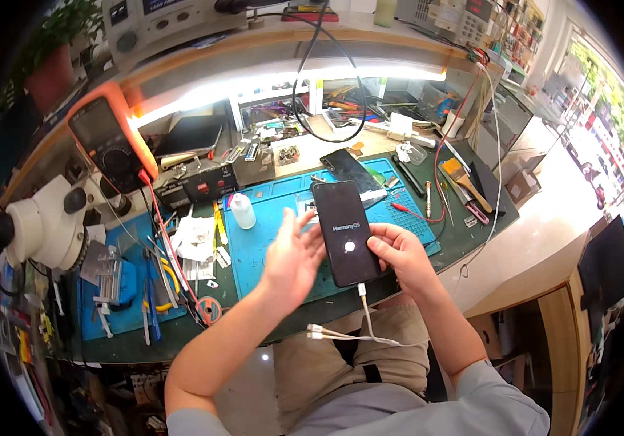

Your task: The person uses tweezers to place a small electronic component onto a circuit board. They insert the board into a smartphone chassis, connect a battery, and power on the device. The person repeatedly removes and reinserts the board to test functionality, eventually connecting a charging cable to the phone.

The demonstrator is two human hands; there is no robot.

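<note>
A black smartphone with a lit screen is held upright above the blue work mat. My right hand grips its right edge, thumb over the front and fingers behind. A white charging cable is plugged into the phone's bottom end, its spare plugs hanging over my lap. Beside the phone's left edge, my left hand is raised with fingers apart, holding nothing. Behind the phone, a second dark phone lies on the mat. Left of my left hand stands a small white bottle.
An orange multimeter leans at the back left, above a white microscope head. Pliers and a blue clamp lie at left. To the right are a brush and a red test lead. A shelf spans the back.
</note>
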